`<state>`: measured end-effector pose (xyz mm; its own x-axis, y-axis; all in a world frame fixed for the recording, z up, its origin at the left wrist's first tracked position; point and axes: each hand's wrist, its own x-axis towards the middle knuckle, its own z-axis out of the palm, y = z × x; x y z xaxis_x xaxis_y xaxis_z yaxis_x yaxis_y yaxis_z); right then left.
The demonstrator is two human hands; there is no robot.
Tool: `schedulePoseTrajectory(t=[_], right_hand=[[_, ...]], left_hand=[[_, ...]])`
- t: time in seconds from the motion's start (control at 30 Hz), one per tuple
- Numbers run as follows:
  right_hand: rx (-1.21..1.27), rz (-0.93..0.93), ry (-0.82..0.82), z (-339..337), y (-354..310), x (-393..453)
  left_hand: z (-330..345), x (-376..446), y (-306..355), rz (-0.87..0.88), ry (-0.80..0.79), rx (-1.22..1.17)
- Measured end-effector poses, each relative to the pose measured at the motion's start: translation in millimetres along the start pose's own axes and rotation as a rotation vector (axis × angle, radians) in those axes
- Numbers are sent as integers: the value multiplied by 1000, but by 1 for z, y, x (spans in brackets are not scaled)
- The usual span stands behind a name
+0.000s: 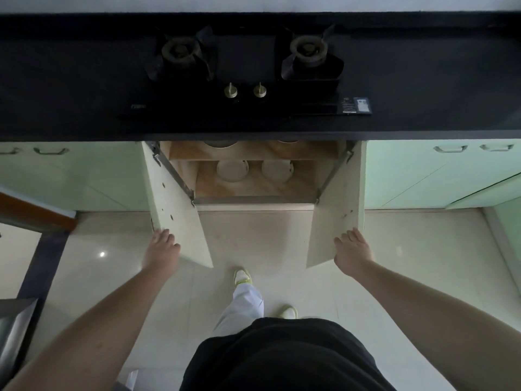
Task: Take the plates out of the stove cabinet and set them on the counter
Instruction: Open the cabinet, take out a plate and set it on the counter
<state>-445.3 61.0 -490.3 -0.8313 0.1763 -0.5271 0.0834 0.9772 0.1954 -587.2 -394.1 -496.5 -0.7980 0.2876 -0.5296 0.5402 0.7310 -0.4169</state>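
The cabinet under the stove stands open, both doors swung out toward me. My left hand (161, 248) grips the top edge of the left door (174, 210). The right door (332, 215) is held the same way by my right hand (352, 253). Inside, on the lower shelf (253, 189), two pale round plates lie side by side: a left plate (232, 170) and a right plate (277, 170). An upper shelf (253, 153) holds two more round items, mostly hidden under the counter edge. The black counter (70, 88) runs above.
A two-burner gas stove (245, 66) with two knobs is set into the counter. Mint-green cabinet doors (423, 170) flank the open one. A dark wooden edge (36, 210) juts in at left. My feet stand on the pale tiled floor (253, 235).
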Motion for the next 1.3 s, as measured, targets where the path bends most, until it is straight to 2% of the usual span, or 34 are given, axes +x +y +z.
schedulePoseTrajectory(t=[0.3,0.63,0.83,1.03,1.3], right_hand=[[-63,205,-160,6,38,-18],[64,105,-62,-14,14,-21],[114,14,54,-43,-17,-17],[136,4,132,-73,-50,-15],[148,5,160,-98,-107,-15]], left_hand=[[26,-44,-20,-164,-113,77],[9,-69,-11,-400,-383,20],[0,-66,-15,-302,-183,-67],[-21,-50,-10,-187,0,-177],[-20,-40,-26,-89,94,-272]])
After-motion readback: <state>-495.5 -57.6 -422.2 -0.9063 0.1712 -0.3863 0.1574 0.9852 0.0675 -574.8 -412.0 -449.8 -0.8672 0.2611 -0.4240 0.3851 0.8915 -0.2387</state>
